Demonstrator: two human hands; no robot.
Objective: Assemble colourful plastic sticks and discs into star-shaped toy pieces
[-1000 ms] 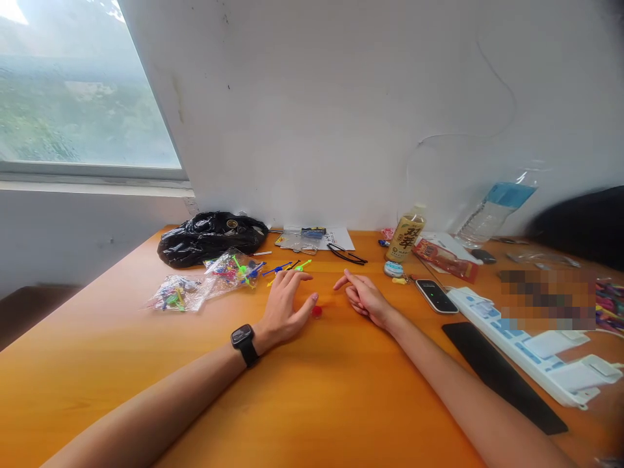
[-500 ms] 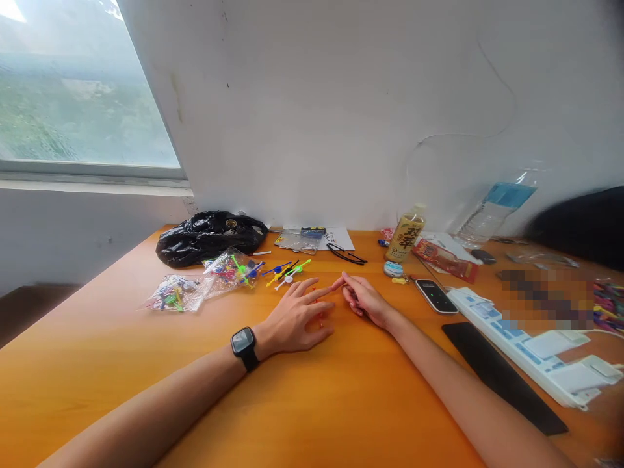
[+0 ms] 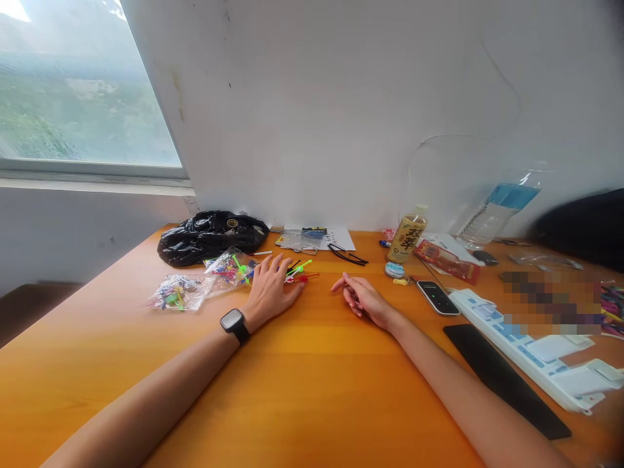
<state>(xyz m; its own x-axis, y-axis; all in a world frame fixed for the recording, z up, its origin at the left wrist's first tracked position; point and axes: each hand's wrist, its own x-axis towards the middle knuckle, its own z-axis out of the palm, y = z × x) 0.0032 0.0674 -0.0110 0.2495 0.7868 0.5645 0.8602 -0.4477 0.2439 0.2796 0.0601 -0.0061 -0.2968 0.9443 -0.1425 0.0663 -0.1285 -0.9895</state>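
Note:
My left hand (image 3: 270, 289), with a black watch (image 3: 234, 323) on its wrist, reaches palm down over a small group of coloured plastic pieces. Its fingers are spread, and they hide part of the group. A red piece (image 3: 308, 277) shows by the thumb, beside a green piece (image 3: 303, 266). Whether the hidden fingertips touch the pieces, I cannot tell. My right hand (image 3: 366, 299) rests on the table to the right, apart from the pieces. Its index finger points left and the other fingers are loosely bent, with nothing visible in them.
Two clear bags of coloured pieces (image 3: 175, 292) (image 3: 229, 273) lie left, before a black plastic bag (image 3: 209, 239). Black-framed glasses (image 3: 347, 254) lie behind. A drink bottle (image 3: 408, 235), a round tin (image 3: 394, 270), a phone-like device (image 3: 437, 298) and a power strip (image 3: 517, 348) are right.
My left hand has moved left and away from my right hand, over the coloured pieces. The red piece that was near its fingers now shows at the group. My right hand has barely moved.

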